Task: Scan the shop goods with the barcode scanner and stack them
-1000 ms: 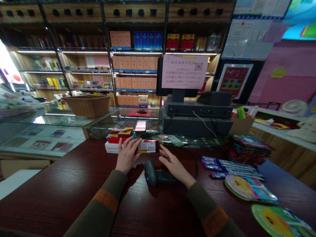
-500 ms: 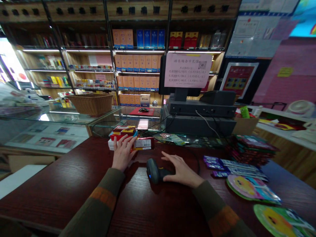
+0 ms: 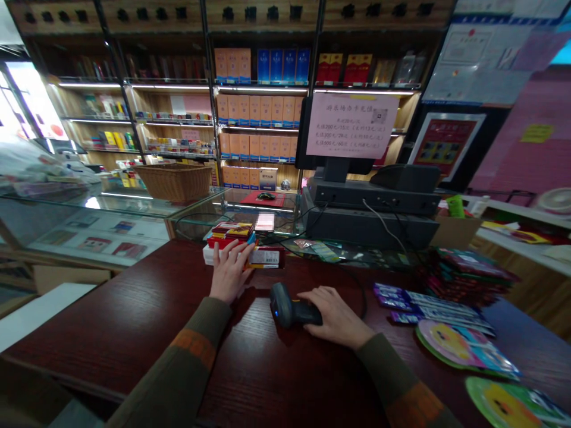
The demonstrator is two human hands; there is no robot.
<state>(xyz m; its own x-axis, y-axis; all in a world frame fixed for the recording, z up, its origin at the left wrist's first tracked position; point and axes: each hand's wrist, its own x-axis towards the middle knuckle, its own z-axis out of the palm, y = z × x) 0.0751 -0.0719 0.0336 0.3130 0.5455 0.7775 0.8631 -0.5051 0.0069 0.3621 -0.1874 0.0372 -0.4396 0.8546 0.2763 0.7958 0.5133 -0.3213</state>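
My left hand (image 3: 229, 271) rests with fingers spread against a red carton (image 3: 266, 257) with a white barcode label, lying on the dark wooden counter (image 3: 134, 321). It touches the carton's left end, beside a stack of red and white cartons (image 3: 229, 235). My right hand (image 3: 333, 316) is curled over the handle of a black barcode scanner (image 3: 285, 309) that lies on the counter with its head toward the left.
A cash register with a monitor and pink notice (image 3: 352, 125) stands behind. Its cable runs across the counter. Purple packets (image 3: 401, 295), dark packet stacks (image 3: 468, 273) and round colourful fans (image 3: 455, 345) lie right. A wicker basket (image 3: 173, 181) sits on the glass case left.
My right hand left the red carton, came back toward me and closed on the scanner handle. My left hand stayed at the carton. The view shifted slightly.
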